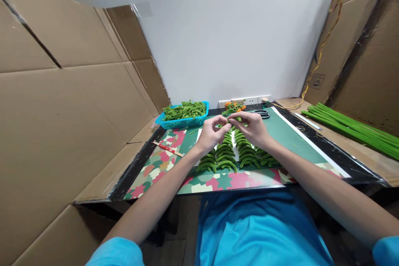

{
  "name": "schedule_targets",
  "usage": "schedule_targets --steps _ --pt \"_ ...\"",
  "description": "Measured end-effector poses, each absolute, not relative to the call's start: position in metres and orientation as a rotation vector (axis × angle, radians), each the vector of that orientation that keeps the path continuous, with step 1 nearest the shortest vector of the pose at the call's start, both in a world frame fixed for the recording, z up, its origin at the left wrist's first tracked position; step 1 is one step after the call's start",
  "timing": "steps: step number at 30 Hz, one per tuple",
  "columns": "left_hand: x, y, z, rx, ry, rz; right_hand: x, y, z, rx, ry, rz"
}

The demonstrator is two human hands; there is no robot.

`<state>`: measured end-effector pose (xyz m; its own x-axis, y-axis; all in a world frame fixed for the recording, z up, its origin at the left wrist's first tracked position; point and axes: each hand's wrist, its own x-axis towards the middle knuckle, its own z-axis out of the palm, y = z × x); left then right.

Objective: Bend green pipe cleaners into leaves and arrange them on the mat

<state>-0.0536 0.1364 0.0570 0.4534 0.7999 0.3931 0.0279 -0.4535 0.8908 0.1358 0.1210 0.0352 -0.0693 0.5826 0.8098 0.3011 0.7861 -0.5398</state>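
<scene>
Rows of curved green fuzzy pieces [226, 163] lie right of the blue basket [183, 123] and nearer than it. Left hand [212, 134] and right hand [254, 129] meet at the fingertips; whether these grip a piece, I cannot tell. Pieces seem light, soft, bendable: better pinch mid-curve gently.

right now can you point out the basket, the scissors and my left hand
Basket [183, 123]: head view, on the front of its blue wall.
Scissors [264, 115]: head view, on the dark handles.
Left hand [211, 134]: head view, on the middle of the hand.
</scene>
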Motion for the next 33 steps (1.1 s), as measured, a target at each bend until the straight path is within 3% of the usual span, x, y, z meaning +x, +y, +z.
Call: schedule_targets --steps 5,17,27,33 --pt "-0.054 0.138 0.056 1.843 0.728 1.066 0.135 0.125 0.03 -0.697 -1.728 0.023" --pt "-0.053 0.138 0.059 1.939 0.833 1.06 0.136 0.122 0.023 -0.756 -1.752 -0.17" --pt "-0.069 0.143 0.065 2.175 0.927 1.058 0.141 0.127 0.029 -0.799 -1.895 -0.125" --pt "-0.103 0.173 0.075 2.296 1.133 1.271 0.143 0.13 0.031 -0.922 -2.045 -0.185"
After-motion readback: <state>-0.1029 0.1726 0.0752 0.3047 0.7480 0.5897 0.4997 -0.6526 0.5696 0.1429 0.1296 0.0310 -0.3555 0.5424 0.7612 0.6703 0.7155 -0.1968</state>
